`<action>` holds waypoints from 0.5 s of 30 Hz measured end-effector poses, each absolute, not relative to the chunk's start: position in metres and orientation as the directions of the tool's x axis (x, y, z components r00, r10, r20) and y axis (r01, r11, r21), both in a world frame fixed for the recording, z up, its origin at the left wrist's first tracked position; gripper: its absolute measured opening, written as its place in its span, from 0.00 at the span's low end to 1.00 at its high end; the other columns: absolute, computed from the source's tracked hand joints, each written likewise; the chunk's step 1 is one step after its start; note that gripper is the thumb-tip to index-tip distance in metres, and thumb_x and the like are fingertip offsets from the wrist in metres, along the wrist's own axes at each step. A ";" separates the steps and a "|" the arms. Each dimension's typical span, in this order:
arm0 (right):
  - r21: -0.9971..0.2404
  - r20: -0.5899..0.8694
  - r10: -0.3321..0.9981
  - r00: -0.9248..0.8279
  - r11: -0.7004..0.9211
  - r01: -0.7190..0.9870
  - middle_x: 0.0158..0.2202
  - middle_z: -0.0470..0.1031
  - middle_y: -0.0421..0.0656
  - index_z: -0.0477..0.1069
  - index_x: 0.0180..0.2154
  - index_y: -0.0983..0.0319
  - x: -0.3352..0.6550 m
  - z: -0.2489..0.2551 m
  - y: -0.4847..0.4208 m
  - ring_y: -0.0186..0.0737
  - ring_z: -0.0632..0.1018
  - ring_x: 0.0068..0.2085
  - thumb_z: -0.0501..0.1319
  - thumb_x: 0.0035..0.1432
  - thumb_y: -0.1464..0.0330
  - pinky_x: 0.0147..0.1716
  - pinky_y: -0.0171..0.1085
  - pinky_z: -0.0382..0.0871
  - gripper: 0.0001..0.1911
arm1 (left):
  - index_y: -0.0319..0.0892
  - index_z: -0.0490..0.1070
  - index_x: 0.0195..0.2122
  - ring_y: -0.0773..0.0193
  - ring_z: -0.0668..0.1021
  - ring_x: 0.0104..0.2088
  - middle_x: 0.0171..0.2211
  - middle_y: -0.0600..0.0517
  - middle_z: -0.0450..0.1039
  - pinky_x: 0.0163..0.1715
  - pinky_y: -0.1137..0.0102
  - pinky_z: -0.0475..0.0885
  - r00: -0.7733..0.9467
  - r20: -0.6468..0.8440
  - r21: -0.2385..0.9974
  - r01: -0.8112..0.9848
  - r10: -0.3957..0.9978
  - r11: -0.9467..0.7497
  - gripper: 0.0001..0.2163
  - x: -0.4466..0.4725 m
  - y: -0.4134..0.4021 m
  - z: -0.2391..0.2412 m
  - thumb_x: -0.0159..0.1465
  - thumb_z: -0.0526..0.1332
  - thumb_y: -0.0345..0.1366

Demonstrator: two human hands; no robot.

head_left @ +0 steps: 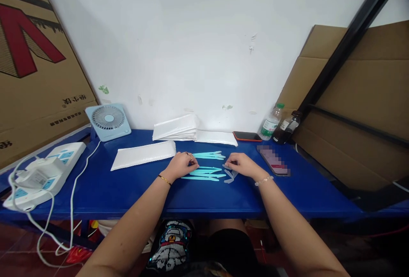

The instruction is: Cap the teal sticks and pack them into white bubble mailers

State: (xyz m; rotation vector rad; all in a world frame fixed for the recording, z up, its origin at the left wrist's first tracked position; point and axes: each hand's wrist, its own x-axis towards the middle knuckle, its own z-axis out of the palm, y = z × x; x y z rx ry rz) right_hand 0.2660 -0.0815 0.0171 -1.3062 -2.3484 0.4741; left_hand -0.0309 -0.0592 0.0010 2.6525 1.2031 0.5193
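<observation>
Slim turquoise sticks [204, 178], shaped like eyebrow razors, lie in two groups on the blue table [204, 200]. The far group [209, 155] is just beyond my left hand [182, 165]. That hand is closed, its thumb and fingers pinched at the left end of a turquoise stick in the near group. To the right, my right hand [242, 164] is closed too, fingertips pinching a small translucent strip [226, 166]. More translucent strips [229, 177], like small blade covers, lie loose just below those fingers.
White padded envelopes [175, 128] are stacked by the wall, one envelope [142, 156] lying nearer. A fan [108, 119] and a power strip [47, 174] with cables stand left. On the right are a phone [271, 160], another phone [247, 136], a water bottle [270, 123] and a dark bottle [287, 128].
</observation>
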 end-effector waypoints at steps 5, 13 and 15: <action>-0.358 0.253 0.860 -0.443 0.508 0.783 0.35 0.73 0.43 0.76 0.34 0.62 0.255 0.013 -0.063 0.34 0.73 0.32 0.60 0.55 0.69 0.31 0.32 0.63 0.06 | 0.47 0.75 0.40 0.59 0.73 0.43 0.41 0.52 0.75 0.40 0.67 0.64 0.566 0.298 0.186 0.755 0.769 -0.628 0.09 -0.019 -0.047 0.002 0.62 0.57 0.38; -0.275 0.232 0.854 -0.466 0.517 0.810 0.33 0.70 0.42 0.73 0.32 0.63 0.241 0.001 -0.058 0.31 0.70 0.28 0.60 0.53 0.72 0.28 0.31 0.61 0.03 | 0.45 0.74 0.35 0.59 0.73 0.39 0.35 0.50 0.75 0.37 0.67 0.61 0.595 0.279 0.117 0.757 0.753 -0.642 0.09 -0.010 -0.040 -0.005 0.65 0.54 0.38; -0.273 0.238 0.848 -0.474 0.527 0.805 0.32 0.70 0.42 0.73 0.31 0.63 0.240 0.003 -0.060 0.32 0.70 0.28 0.60 0.54 0.70 0.27 0.31 0.60 0.03 | 0.43 0.73 0.33 0.60 0.73 0.38 0.34 0.50 0.74 0.36 0.67 0.60 0.609 0.283 0.099 0.750 0.741 -0.654 0.11 -0.010 -0.042 -0.006 0.66 0.52 0.37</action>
